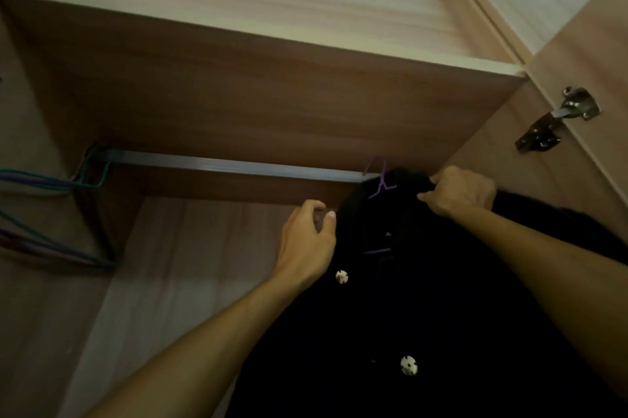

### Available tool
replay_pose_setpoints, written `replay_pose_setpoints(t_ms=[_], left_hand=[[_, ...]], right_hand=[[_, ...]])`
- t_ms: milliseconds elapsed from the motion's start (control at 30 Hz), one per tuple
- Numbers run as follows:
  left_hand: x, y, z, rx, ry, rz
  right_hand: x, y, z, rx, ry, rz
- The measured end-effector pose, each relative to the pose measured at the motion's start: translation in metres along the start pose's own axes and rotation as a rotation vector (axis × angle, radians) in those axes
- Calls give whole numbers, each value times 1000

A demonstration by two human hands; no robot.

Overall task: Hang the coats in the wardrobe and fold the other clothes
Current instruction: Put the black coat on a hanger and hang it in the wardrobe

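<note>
I am looking up into a dim wooden wardrobe [204,281], with the underside of a broad shelf [272,94] spanning the top and a metal hinge [557,118] fixed on the right side where the open door [584,43] meets the side panel. Below the shelf a dark rail [238,166] runs from left to right across the far part of the compartment. At its far left end hang several empty hangers [51,183] in green, blue and reddish wire, bunched together and partly cut off by the picture's edge. The black coat [424,298] is at the right end of the rail, close against the right wall, on a thin purple hanger [382,184] whose hook reaches up to the rail; two white buttons [341,276] show down its front, one near the collar and one nearer to me. My right hand [462,191] has its fingers curled into the dark cloth at the top of the coat, on the right of the hanger's neck, gripping it. My left hand [307,241] is at the coat's left shoulder edge, fingers bent and thumb tip against the fabric; whether it pinches the cloth or only touches it I cannot tell. Both forearms reach up from the near edge.
</note>
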State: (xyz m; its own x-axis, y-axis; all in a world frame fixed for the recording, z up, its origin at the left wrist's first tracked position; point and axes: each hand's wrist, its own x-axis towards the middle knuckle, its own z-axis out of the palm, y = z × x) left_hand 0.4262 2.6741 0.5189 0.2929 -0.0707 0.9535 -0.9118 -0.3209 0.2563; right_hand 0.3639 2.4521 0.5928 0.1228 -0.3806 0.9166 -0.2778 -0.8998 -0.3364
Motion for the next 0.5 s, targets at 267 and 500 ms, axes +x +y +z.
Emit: replay_pose_setpoints(t_ms=[267,500], left_hand=[[18,-25,7,-99,13,32],[20,-30,12,-114,-10,98]], right_hand=[[19,-3,11,-112,24,18],[24,-11,28,-222,16,-37]])
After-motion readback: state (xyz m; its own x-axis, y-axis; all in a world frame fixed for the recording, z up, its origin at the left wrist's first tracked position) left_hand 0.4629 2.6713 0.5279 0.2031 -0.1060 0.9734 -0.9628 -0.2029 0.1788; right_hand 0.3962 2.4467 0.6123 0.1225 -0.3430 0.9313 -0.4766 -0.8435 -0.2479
